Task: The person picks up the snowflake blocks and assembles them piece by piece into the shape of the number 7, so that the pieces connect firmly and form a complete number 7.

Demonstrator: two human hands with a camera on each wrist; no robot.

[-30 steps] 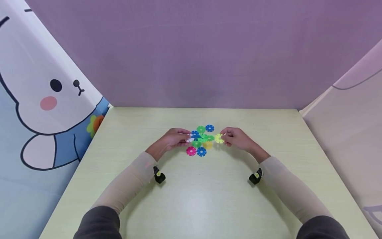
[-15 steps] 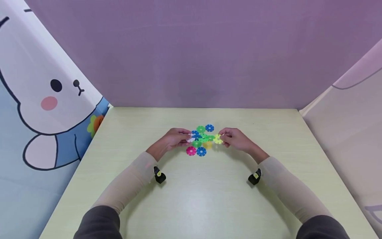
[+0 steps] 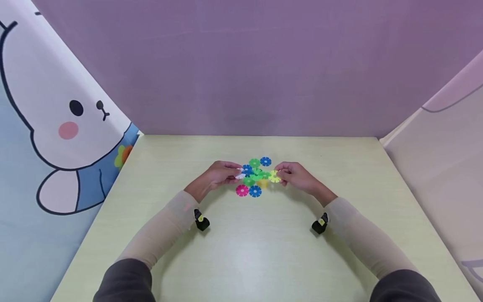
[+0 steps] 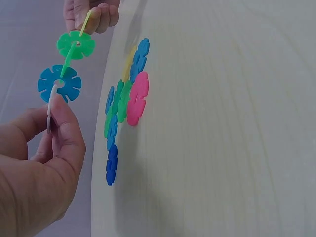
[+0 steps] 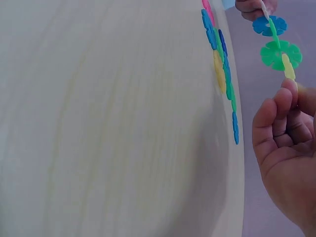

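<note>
white notched plastic disc (image 4: 50, 106) clamped btwn thumb + fingers of l hand (image 3: 222, 173). just past those fingers, linked in turn: blue notched plastic disc (image 4: 70, 86), edge-on green notched plastic disc (image 4: 68, 60), face-on green notched plastic disc (image 4: 86, 47). at far end, r hand (image 3: 296, 175) pinches yellow notched plastic disc (image 5: 289, 69) against that last green; can't tell if fully seated. best imo: l hand steady, slots aligned, push straight, no twist. below hands: pink notched plastic disc (image 3: 239, 190) + others on pale table (image 3: 245, 251).
</note>
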